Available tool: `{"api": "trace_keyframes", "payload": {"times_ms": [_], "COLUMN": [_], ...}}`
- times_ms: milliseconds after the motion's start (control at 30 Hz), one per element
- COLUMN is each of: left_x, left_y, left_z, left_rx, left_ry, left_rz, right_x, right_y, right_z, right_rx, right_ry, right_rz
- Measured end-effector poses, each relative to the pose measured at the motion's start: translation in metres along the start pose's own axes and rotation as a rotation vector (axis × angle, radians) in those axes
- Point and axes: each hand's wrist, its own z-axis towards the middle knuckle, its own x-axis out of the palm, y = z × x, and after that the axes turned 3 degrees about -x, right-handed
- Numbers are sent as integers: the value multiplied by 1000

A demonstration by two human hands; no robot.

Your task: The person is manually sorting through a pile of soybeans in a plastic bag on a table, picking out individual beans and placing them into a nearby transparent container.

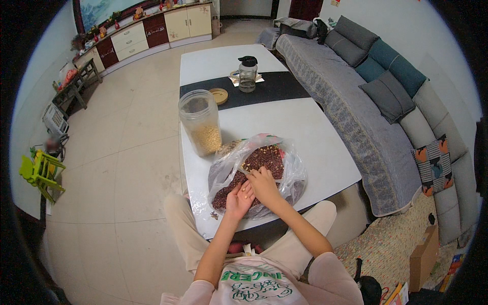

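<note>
My left hand [239,202] is cupped palm up at the near side of a clear plastic bag [296,168], with a few yellow kernels [247,197] in it. Just above and to its right, my right hand [263,186] bends down with fingertips pinched together; what they hold, if anything, is too small to make out. The opened bag is full of dark red grains [268,156], and some yellow kernels are scattered over their far part. Behind the bag on the left stands a clear plastic jar [199,119], lidless and partly filled with yellow kernels.
The white table [325,147] has a black band across it. On it are a gold-coloured lid [218,95] and a clear water bottle [247,79] with a black top. A sofa [351,112] runs along the right. A green child's chair [43,170] stands at left.
</note>
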Motion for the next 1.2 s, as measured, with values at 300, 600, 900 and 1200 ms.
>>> {"api": "trace_keyframes", "payload": {"times_ms": [300,600,900,1200], "left_x": [-36,-30,-32,-30], "left_y": [-6,-4,-7,-6], "left_z": [15,4,5,3], "left_rx": [-118,-82,-68,-67], "left_ry": [427,260,175,149], "left_rz": [-127,-101,-126,-132], "right_x": [-6,-9,-6,9], "right_y": [-4,-5,-36,-55], "right_z": [-6,-13,7,21], "right_rx": [-109,7,210,33], "right_ry": [-46,-48,-140,73], "right_rz": [144,336,466,202]}}
